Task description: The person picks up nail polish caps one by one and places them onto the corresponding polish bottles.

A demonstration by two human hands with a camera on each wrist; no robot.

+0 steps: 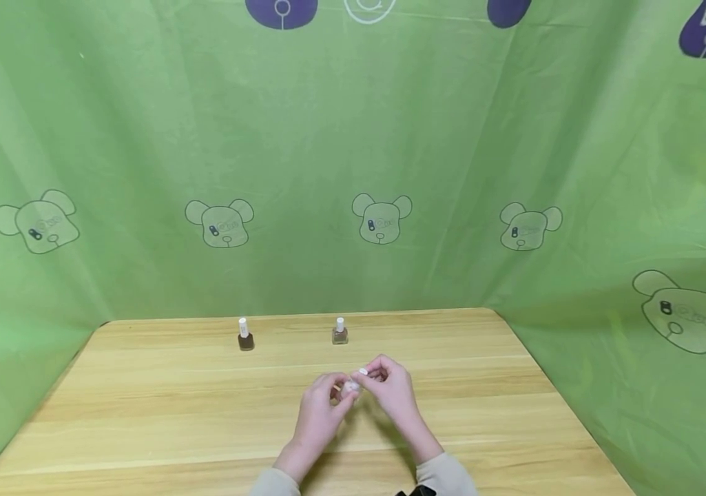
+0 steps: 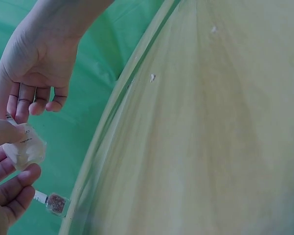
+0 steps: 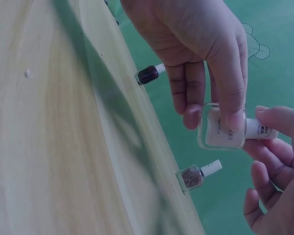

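Above the table, my left hand (image 1: 320, 406) grips the clear glass body of a nail polish bottle (image 3: 217, 132) filled with milky white polish. Thumb and fingers of my right hand (image 1: 395, 393) pinch its white cap (image 3: 254, 128). The cap sits on the bottle's neck, and the bottle lies tilted sideways between the hands in the right wrist view. Black print shows on the glass, partly covered by a left finger. In the left wrist view the bottle (image 2: 32, 154) appears between both hands, its cap mostly hidden.
Two more nail polish bottles stand toward the far edge of the wooden table (image 1: 142, 406): a dark one (image 1: 245, 342) at left and a brownish glittery one (image 1: 339, 336) near the middle. Small pale specks (image 2: 152, 78) dot the tabletop. A green curtain (image 1: 303, 138) surrounds the table's back and sides.
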